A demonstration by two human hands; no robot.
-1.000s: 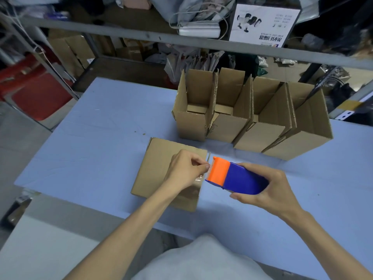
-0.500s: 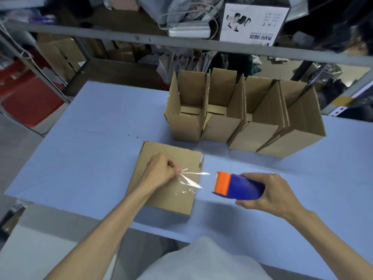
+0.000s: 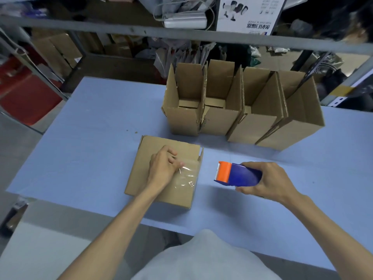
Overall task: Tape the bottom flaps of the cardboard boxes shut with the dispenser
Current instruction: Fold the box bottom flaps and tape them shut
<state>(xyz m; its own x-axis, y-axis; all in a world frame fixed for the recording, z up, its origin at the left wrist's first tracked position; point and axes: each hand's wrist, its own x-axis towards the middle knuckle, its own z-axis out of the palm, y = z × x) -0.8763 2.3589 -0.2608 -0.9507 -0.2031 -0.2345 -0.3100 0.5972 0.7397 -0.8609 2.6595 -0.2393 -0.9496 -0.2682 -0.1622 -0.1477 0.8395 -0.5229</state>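
A cardboard box [image 3: 153, 150] lies bottom-up on the blue table [image 3: 90, 128] in front of me. A strip of clear tape [image 3: 186, 176] lies across its closed flaps near the right edge. My left hand [image 3: 163, 166] rests on the box with its fingers flat, pressing the tape's left end down. To the right of the box, my right hand [image 3: 268, 180] grips the blue tape dispenser [image 3: 240, 175] just above the table. Its orange cutter head points left toward the box, a short gap away from it.
Several open cardboard boxes [image 3: 238, 110] stand upright in a row at the back of the table. Behind them runs a grey metal shelf rail [image 3: 141, 33] with clutter and a white carton [image 3: 250, 15]. The table's near edge is close to my body.
The tape stretched between box and dispenser has been cut. It now lies flat on the box under my left hand. The dispenser has drawn away to the right.
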